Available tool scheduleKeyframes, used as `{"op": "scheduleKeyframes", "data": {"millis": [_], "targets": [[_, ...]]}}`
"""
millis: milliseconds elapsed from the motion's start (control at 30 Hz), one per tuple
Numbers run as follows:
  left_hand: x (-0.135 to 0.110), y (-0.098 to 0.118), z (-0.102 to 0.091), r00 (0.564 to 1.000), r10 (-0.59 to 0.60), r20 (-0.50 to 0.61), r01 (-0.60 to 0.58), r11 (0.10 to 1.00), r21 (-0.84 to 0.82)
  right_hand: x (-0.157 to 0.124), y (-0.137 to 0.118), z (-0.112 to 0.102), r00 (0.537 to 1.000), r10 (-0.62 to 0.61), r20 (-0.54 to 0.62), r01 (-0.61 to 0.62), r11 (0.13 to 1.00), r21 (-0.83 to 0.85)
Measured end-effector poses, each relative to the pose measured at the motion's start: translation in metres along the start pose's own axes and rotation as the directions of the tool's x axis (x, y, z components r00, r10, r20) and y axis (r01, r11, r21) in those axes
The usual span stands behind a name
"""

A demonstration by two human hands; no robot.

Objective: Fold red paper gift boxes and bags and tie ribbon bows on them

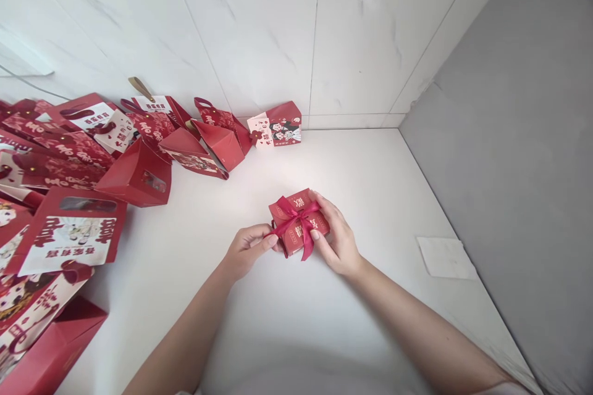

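Note:
A small red gift box [293, 242] with gold lettering lies in front of me on the white table. A dark red satin ribbon [300, 216] crosses it and is tied in a bow on top. My left hand [250, 248] is at the box's left side, thumb and fingers pinching one loop or end of the ribbon. My right hand [336, 236] is wrapped around the box's right side, with the thumb on top near the bow and the fingers along the far edge. The underside of the box is hidden.
Many red and white gift boxes [139, 173] crowd the table's left side. A red box with cartoon figures [283, 126] stands against the marble-patterned wall [259, 24]. A folded white paper [445, 257] lies near the right edge, beside a grey surface [523, 154].

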State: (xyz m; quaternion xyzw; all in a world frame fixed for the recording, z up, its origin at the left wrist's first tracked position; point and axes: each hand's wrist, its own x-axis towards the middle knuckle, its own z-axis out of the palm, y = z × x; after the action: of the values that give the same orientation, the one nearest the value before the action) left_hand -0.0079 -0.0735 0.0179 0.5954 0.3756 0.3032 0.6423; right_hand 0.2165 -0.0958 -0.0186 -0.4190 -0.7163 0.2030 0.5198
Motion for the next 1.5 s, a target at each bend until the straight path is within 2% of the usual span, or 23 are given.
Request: {"op": "scheduleKeyframes", "data": {"millis": [133,233,433,667,767,867,967,1067,1167,1267,1333,1400,1500], "targets": [[0.000,-0.001,-0.001,0.998,0.048,0.028,-0.049,0.999,0.004,-0.006,0.001,0.005,0.999,0.011,-0.031,-0.007,0.992,0.127],[0.000,-0.002,-0.003,0.998,0.057,0.026,-0.058,0.998,0.034,-0.009,0.000,0.009,0.997,0.012,-0.076,0.000,0.988,0.157],[0.001,-0.004,-0.005,0.997,0.079,-0.003,-0.078,0.989,0.128,-0.009,-0.004,0.010,0.989,0.132,-0.070,-0.112,0.965,0.236],[0.000,-0.002,-0.008,0.999,0.047,0.021,-0.050,0.989,0.139,-0.009,-0.012,0.014,0.964,0.259,-0.061,-0.223,0.911,0.348],[-0.001,-0.002,-0.011,0.999,0.031,0.038,-0.036,0.991,0.132,-0.009,-0.013,0.014,0.958,0.281,-0.051,-0.235,0.878,0.417],[-0.001,-0.001,-0.010,0.999,0.027,0.035,-0.031,0.992,0.119,-0.007,-0.009,0.011,0.974,0.225,-0.023,-0.199,0.899,0.391],[-0.001,0.000,-0.008,0.999,0.036,0.021,-0.039,0.990,0.137,-0.003,-0.005,0.005,0.997,0.073,0.007,-0.072,0.966,0.248],[0.000,-0.002,-0.005,1.000,0.028,0.006,-0.029,0.996,0.081,0.000,-0.002,0.001,0.999,-0.031,0.032,0.027,0.992,0.124],[-0.001,-0.005,-0.004,0.998,0.021,-0.067,-0.019,0.999,0.028,0.001,-0.001,0.001,0.996,-0.085,0.041,0.083,0.995,0.049],[-0.003,-0.004,0.000,0.988,0.019,-0.155,-0.007,0.997,0.077,0.002,0.000,0.002,0.991,-0.127,0.052,0.127,0.992,-0.002],[-0.005,0.000,0.006,0.959,0.116,-0.260,-0.054,0.971,0.233,0.002,0.001,0.002,0.990,-0.127,0.061,0.129,0.991,-0.030],[-0.007,0.004,0.011,0.894,0.321,-0.313,-0.138,0.861,0.490,0.001,0.002,0.002,0.991,-0.116,0.064,0.118,0.992,-0.041],[-0.009,0.007,0.015,0.792,0.566,-0.229,-0.226,0.620,0.751,0.001,0.002,0.002,0.992,-0.113,0.063,0.115,0.993,-0.031]]}}
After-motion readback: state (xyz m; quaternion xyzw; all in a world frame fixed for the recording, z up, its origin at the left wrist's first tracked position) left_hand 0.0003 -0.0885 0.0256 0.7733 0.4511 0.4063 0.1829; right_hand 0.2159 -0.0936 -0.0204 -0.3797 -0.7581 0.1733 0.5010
